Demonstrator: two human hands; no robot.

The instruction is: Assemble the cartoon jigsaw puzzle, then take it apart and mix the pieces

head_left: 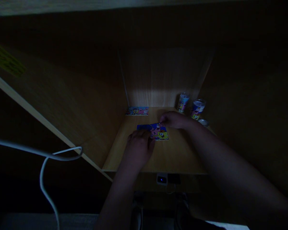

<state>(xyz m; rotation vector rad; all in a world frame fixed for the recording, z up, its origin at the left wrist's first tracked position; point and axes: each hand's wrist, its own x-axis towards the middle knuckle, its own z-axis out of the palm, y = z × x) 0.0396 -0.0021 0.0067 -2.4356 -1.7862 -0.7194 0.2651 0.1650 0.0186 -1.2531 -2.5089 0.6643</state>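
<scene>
Cartoon picture lies at the fingertips of left hand and right hand (whether gripped, I cannot tell).

The yellow label on the left panel is bearing unreadable dark markings, and the device display is showing an indistinct blue mark.

Two cartoon pictures; toward three o'clock, two canisters, one round silver top; toward eight o'clock, one white cable

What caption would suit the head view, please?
Left hand and right hand at a cartoon picture on a wooden shelf.
</scene>
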